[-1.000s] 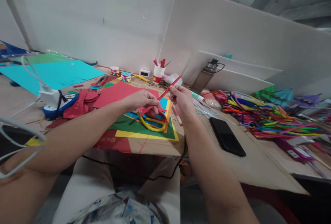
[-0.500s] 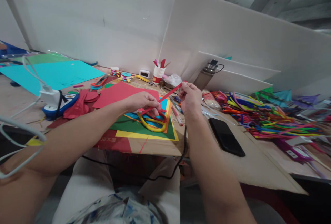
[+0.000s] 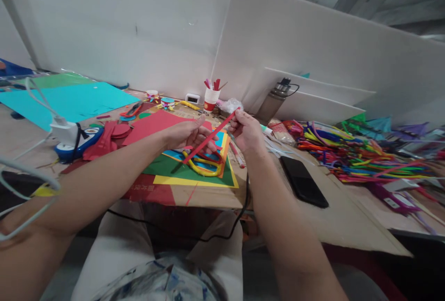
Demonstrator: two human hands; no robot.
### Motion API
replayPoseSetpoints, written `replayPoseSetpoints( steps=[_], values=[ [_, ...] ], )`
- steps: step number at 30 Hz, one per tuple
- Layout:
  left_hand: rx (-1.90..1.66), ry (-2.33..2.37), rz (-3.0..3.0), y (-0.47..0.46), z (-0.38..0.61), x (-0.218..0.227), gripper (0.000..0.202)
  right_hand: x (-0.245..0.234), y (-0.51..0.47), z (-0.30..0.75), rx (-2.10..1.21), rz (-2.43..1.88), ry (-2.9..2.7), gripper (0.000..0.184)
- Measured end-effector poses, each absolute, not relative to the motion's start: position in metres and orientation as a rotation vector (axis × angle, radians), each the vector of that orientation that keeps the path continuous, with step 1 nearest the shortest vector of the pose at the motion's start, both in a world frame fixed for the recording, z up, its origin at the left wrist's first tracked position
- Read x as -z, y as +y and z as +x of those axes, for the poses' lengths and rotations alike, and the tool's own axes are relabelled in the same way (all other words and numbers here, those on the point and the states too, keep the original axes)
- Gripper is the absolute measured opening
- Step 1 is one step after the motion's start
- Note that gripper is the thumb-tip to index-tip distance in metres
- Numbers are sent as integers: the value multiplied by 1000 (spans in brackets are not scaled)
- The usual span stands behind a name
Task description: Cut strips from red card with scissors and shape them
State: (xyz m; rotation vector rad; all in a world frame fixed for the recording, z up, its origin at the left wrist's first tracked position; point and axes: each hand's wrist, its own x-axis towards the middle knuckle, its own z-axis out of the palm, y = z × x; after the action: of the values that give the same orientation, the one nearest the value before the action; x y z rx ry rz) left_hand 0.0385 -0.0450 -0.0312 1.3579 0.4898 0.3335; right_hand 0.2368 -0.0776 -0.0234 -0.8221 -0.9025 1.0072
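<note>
My right hand [image 3: 245,130] pinches the upper end of a long red paper strip [image 3: 208,138], which slants down to the left. My left hand [image 3: 186,134] holds the strip near its middle, fingers curled round it. Both hands hover over a stack of green, yellow and blue paper sheets [image 3: 167,167] where yellow-handled scissors [image 3: 205,167] lie among red strips.
A black phone [image 3: 303,181] lies to the right on the brown table. Beyond it is a heap of coloured pipe cleaners [image 3: 351,155]. At the back stand a paper cup with pens [image 3: 210,98] and a metal bottle [image 3: 276,99]. Red paper [image 3: 153,122], a cyan sheet [image 3: 66,99] and a charger [image 3: 66,130] sit left.
My right hand has drawn the strip's upper end back towards the left hand. The strip's lower end now hangs free below the left hand.
</note>
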Motion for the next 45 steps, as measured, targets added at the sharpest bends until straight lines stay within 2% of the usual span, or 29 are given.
replayPoseSetpoints(
  steps=[8, 13, 19, 27, 31, 35, 42, 45],
  values=[
    [-421, 433, 1306, -52, 44, 36, 58, 35, -76, 227, -1145, -774, -1001, 28],
    [-575, 528, 1438, -54, 46, 39, 38, 40, -72, 226, -992, -877, -1031, 30],
    [-635, 649, 1535, -53, 48, 40, 28, 41, -71, 223, -846, -966, -989, 25],
    [-567, 610, 1490, -58, 50, 39, 26, 27, -73, 239, -791, -908, -768, 25],
    [-615, 442, 1266, -52, 49, 40, 24, 29, -76, 232, -1057, -821, -923, 20],
    [-579, 364, 1145, -50, 46, 40, 22, 31, -86, 216, -1291, -716, -1202, 32],
    [-548, 308, 1118, -53, 48, 42, 21, 26, -94, 213, -1277, -739, -1363, 36],
    [-532, 364, 1130, -53, 49, 40, 27, 27, -91, 214, -1252, -781, -1337, 37]
  ],
)
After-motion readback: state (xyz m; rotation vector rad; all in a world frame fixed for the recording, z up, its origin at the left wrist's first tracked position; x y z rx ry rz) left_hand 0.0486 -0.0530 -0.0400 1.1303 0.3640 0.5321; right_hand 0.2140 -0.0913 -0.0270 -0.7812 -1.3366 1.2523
